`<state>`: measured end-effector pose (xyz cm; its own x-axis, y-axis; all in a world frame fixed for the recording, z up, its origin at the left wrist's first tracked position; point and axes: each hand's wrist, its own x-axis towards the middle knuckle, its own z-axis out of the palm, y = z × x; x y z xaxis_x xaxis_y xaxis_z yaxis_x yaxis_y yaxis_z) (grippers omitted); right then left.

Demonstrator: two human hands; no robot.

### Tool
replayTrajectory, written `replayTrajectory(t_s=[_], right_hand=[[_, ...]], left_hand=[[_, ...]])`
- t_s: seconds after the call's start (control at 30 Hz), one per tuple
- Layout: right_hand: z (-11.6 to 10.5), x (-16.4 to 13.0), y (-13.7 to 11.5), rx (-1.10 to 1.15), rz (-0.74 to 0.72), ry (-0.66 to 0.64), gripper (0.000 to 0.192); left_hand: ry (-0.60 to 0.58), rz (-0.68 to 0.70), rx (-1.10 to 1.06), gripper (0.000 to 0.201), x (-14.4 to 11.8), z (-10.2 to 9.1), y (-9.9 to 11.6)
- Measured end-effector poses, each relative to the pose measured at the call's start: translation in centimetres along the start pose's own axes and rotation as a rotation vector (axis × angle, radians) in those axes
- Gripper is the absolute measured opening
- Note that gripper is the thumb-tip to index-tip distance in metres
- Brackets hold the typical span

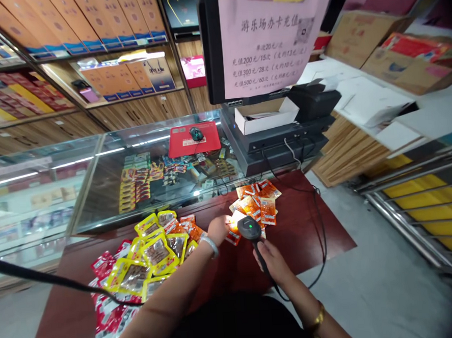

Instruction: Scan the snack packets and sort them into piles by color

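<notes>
My right hand [273, 260] is wrapped round the handle of a black barcode scanner [249, 228], whose green light is on. Close to the scanner's head, my left hand [217, 231] pinches an orange snack packet [233, 237], lit brightly and partly hidden by the scanner. Just beyond lies a loose pile of orange snack packets [267, 211]. Left of my left arm, yellow-edged snack packets [156, 252] are heaped up, with a few more orange packets [189, 225] beside them. Red and silver packets [108, 319] spread along the heap's left side.
The dark red table [322, 234] borders a glass display counter [109, 196]. On the counter are a mouse [196, 134] on a red pad [176, 146] and a monitor [211, 52] bearing a pink sign. The scanner's cable [323, 229] loops at right. Metal rails [397, 219] stand beyond.
</notes>
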<state>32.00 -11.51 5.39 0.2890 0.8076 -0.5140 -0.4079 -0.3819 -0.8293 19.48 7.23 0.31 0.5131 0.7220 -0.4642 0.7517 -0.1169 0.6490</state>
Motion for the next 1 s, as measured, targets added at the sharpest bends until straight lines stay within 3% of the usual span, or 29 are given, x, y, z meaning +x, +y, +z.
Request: replayTrajectory(t_s=[0.13, 0.2, 0.3, 0.4, 0.53, 0.63, 0.77, 0.87, 1.0], right_hand=[[-1.1, -0.4, 0.7, 0.025, 0.045, 0.028, 0.050], [-1.5, -0.6, 1.3, 0.043, 0.091, 0.045, 0.052], [-1.6, -0.5, 2.3, 0.030, 0.137, 0.091, 0.056], [-1.3, -0.2, 2.9, -0.018, 0.150, 0.100, 0.056], [-0.7, 0.2, 3.4, -0.047, 0.156, 0.041, 0.052], [-0.2, 0.6, 3.7, -0.058, 0.145, 0.014, 0.050], [0.6, 1.1, 3.7, -0.080, 0.119, -0.044, 0.050], [1.2, 1.0, 3.1, -0.082, 0.103, -0.085, 0.048], [1.5, 0.5, 2.3, -0.089, 0.103, -0.045, 0.049]], left_hand=[[-0.033, -0.033, -0.250, 0.020, 1.7, 2.0, 1.7], [-0.060, -0.042, -0.462, 0.034, 2.5, 2.9, 3.3], [-0.119, 0.091, -0.650, 0.055, 2.8, 2.9, 4.4], [-0.066, 0.124, -0.413, 0.043, 1.2, 0.7, 2.4], [0.133, -0.117, 0.370, 0.030, -2.7, -3.5, -3.1], [0.168, -0.172, 0.684, 0.033, -4.5, -5.6, -5.8], [0.135, -0.146, 0.747, 0.032, -4.4, -6.5, -6.7], [0.143, -0.045, 0.744, 0.028, -3.7, -7.0, -6.8], [0.142, 0.059, 0.716, 0.017, -2.7, -7.6, -6.7]])
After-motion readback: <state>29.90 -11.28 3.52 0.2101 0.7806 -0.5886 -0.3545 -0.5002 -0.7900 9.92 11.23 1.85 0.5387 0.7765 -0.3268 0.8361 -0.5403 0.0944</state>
